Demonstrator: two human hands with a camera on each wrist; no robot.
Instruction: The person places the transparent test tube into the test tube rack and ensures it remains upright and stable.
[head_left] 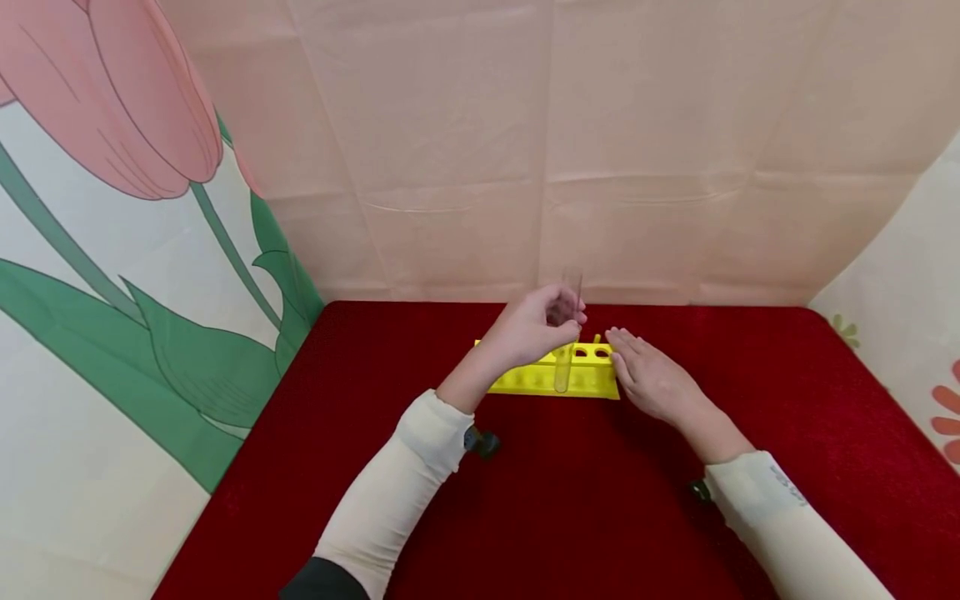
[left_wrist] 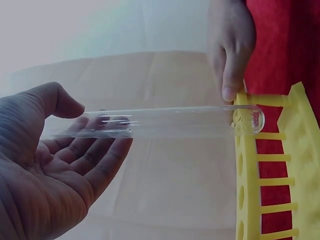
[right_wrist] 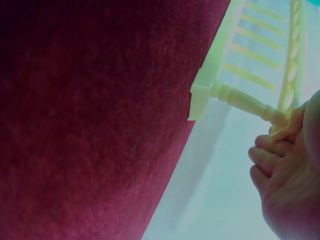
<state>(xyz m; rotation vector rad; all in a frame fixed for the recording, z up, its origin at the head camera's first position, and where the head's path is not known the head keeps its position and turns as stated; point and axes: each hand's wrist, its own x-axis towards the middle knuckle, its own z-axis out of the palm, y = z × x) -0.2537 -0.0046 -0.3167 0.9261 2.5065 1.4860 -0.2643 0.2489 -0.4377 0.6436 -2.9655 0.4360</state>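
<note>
My left hand holds a clear test tube near its upper end, between thumb and fingers. The tube stands nearly upright, rounded end down, and overlaps the yellow test tube rack in the head and left wrist views. At the rack's right end is my right hand, its thumb and fingertips at the corner of the top rail. Round holes show along that rail to the right of the tube. The left hand and forearm hide part of the rack's left side.
The rack stands on a table covered in dark red cloth, toward its far edge. Behind rises a pinkish hanging cloth; a tulip-printed sheet hangs at the left. Dark wrist-worn devices show beside both sleeves.
</note>
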